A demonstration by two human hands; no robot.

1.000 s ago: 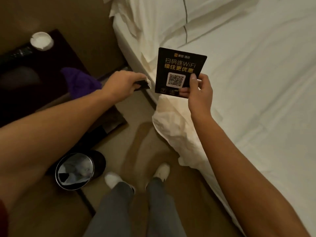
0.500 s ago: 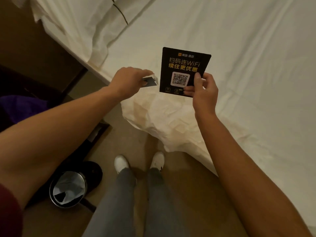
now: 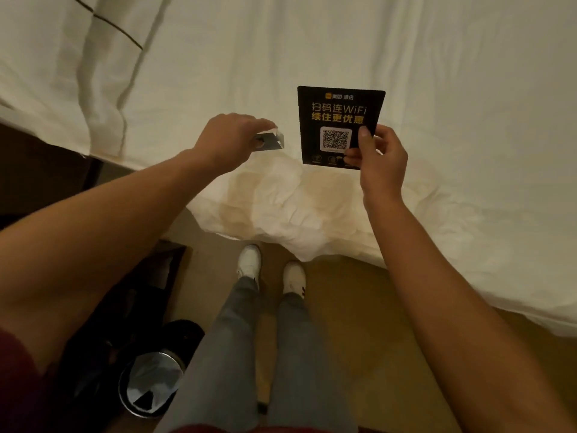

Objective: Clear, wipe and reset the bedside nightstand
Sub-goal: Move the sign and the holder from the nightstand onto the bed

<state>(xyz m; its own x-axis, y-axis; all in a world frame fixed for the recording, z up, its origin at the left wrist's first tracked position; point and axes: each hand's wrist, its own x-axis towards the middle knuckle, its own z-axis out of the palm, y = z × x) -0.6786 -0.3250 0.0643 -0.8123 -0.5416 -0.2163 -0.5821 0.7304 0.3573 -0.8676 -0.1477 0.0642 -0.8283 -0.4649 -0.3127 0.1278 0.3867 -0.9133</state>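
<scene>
My right hand (image 3: 379, 157) holds a black WiFi card (image 3: 338, 120) with a QR code and yellow and white lettering, pinched at its lower right corner, upright over the white bed (image 3: 437, 73). My left hand (image 3: 228, 139) grips a small clear triangular stand (image 3: 270, 141), just left of the card and apart from it. Both hands hover above the bed's near edge. The dark nightstand (image 3: 28, 170) shows only as a shadowed strip at the far left; its top is out of view.
A small round bin (image 3: 150, 382) with a liner stands on the floor at the lower left, next to my legs and white shoes (image 3: 249, 260). A white pillow with a dark stripe (image 3: 103, 42) lies at the upper left. Rumpled sheet hangs over the bed edge.
My view has swung right, from the nightstand and purple cloth to the bed. Both hands carried the card and the stand over the bed's edge, keeping their hold.
</scene>
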